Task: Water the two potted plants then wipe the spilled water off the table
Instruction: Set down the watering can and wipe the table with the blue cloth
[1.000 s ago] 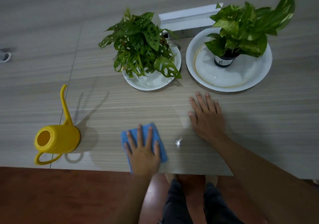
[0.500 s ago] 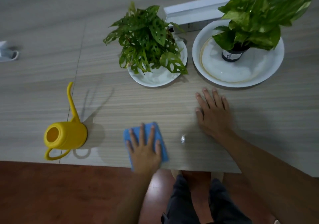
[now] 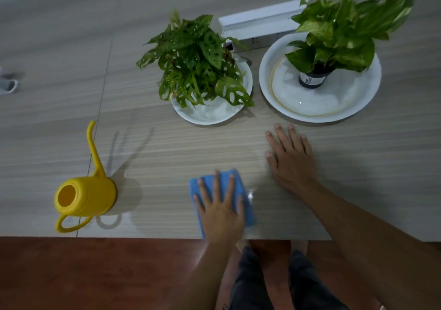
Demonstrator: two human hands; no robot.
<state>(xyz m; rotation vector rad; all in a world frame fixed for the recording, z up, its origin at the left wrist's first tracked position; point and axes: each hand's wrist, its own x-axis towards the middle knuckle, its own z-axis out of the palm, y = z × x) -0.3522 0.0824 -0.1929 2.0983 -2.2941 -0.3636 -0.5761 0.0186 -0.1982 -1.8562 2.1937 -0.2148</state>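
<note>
Left hand (image 3: 220, 210) flat, fingers spread on blue cloth (image 3: 247, 210); right hand (image 3: 292, 160) flat, empty; sideways strokes risk missing wet glint (image 3: 250, 194).

The place looked like an office or meeting room; a long wood-grain laminate table (image 3: 167, 147), made of panels joined at a seam in the left of the frame, filled the view; a white power strip box (image 3: 257, 21) sat at upper centre; reddish-brown flooring (image 3: 95, 274) ran along the bottom.
</note>
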